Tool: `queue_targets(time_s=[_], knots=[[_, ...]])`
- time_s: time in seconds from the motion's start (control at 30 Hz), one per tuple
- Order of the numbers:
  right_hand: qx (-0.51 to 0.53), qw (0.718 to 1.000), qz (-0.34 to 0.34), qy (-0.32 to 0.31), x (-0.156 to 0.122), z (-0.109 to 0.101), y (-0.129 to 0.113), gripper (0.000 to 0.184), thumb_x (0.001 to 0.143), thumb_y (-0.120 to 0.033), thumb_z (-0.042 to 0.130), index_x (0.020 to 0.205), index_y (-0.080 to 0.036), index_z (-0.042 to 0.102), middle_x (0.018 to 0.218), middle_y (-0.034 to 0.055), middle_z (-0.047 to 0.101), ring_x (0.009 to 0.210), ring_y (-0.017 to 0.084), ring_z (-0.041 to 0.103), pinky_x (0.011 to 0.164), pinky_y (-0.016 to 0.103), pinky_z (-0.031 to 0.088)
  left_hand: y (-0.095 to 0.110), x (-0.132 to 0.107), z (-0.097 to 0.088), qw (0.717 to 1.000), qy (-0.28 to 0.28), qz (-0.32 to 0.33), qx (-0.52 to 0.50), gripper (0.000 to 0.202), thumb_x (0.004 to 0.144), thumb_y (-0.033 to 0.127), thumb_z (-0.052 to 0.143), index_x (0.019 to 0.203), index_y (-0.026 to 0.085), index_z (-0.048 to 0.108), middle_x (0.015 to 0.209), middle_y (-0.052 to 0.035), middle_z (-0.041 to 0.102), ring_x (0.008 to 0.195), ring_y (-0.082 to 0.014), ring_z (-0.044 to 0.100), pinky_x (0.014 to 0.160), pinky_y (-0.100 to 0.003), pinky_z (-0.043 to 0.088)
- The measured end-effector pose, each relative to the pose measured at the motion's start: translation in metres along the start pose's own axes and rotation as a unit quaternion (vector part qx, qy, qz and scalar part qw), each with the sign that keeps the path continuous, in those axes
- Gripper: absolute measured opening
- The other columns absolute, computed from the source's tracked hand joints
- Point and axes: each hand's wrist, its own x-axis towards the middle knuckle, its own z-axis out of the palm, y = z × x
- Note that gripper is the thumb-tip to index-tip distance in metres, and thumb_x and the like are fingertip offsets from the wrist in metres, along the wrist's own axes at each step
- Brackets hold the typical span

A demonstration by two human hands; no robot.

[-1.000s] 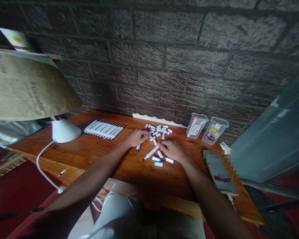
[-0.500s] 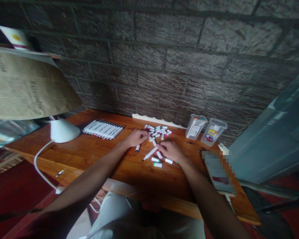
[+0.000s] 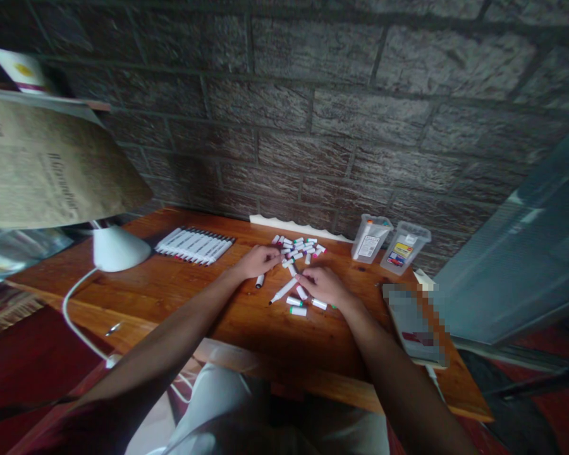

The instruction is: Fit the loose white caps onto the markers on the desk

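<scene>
Wooden desktop stands against a brick wall. A white marker lies at 9 o'clock from the right hand, long axis running 7 to 1. That hand is nearer than the left hand. Both are half-curled; any grip cannot be confirmed.

place: home study corner | signs: wooden desk, brick wall, white desk lamp, red rug

Wooden desk against a brick wall; at left, a white desk lamp with its white cord trailing near; far right, two clear plastic tubs; near right, a pixelated booklet.
</scene>
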Motion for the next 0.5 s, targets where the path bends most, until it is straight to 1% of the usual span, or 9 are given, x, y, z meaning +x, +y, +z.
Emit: queue_targets(time_s=[0.13,0.3,0.5], knots=[[0.003,1.000,0.001,-0.001,-0.0005,-0.0013,-0.0019,0.044,0.094,-0.048,0.045,0.068,-0.017,0.062,0.063,0.0009,0.062,0.057,0.008,0.049,0.056,0.022,0.027,0.0005,0.0002,0.0001,1.000,-0.002,-0.002,-0.010,0.045,0.092,0.048,0.048,0.065,0.014,0.061,0.059,0.0008,0.058,0.057,-0.0091,0.048,0.058,-0.019,0.034],[-0.002,1.000,-0.002,-0.005,0.0001,-0.0002,0.0005,0.044,0.095,-0.049,0.043,0.071,-0.017,0.064,0.064,0.0010,0.063,0.058,0.008,0.050,0.057,0.021,0.028,0.0012,0.0008,-0.0007,1.000,-0.006,0.003,-0.006,0.045,0.091,0.049,0.050,0.066,0.014,0.061,0.057,0.0012,0.058,0.056,-0.0090,0.048,0.056,-0.019,0.033],[-0.002,1.000,-0.005,-0.005,0.0003,0.0000,0.0015,0.042,0.095,-0.046,0.045,0.070,-0.017,0.063,0.063,0.0007,0.062,0.058,0.008,0.050,0.057,0.022,0.027,0.0018,0.0009,-0.0003,1.000,-0.011,-0.005,-0.004,0.044,0.091,0.049,0.051,0.069,0.013,0.064,0.061,0.0005,0.061,0.058,-0.0089,0.050,0.059,-0.019,0.035]])
